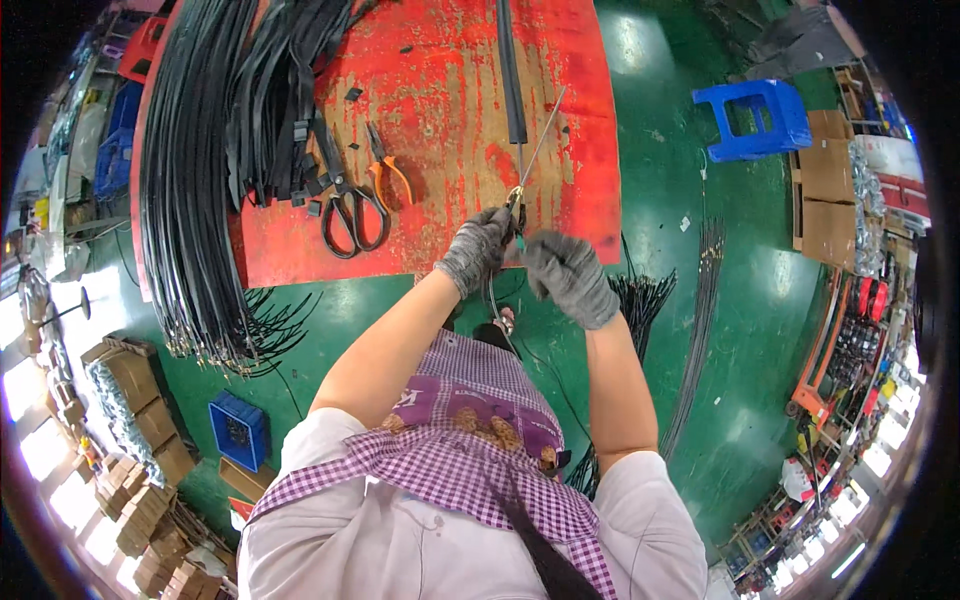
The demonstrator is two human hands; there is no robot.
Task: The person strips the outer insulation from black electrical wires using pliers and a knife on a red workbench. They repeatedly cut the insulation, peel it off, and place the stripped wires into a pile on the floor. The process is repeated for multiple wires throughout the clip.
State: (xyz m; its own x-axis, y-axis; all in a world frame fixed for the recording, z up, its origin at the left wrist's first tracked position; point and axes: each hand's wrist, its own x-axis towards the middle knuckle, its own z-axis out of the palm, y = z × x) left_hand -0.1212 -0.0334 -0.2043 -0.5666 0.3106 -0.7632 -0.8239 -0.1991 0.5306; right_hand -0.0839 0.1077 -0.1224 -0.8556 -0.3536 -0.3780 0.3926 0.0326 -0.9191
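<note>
My left hand [475, 250], in a grey knit glove, is closed around a thin cable near the table's front edge. A brassy metal fitting [516, 194] sticks up just past its fingers, with a small green piece below it. From the fitting a thin bare rod or wire [545, 138] slants up to the right. A black flat sleeve [510, 80] lies straight ahead, its near end just beyond the fitting. My right hand [570, 275], gloved alike, is just right of the fitting with fingers curled; what they hold, if anything, is hidden.
On the worn red table [460, 120] lie black-handled scissors [352, 212], orange-handled pliers [386, 165] and a thick bundle of black cables [190, 180] hanging over the left edge. More cable bundles [695, 340] are on the right. A blue stool [755, 120] stands on the green floor.
</note>
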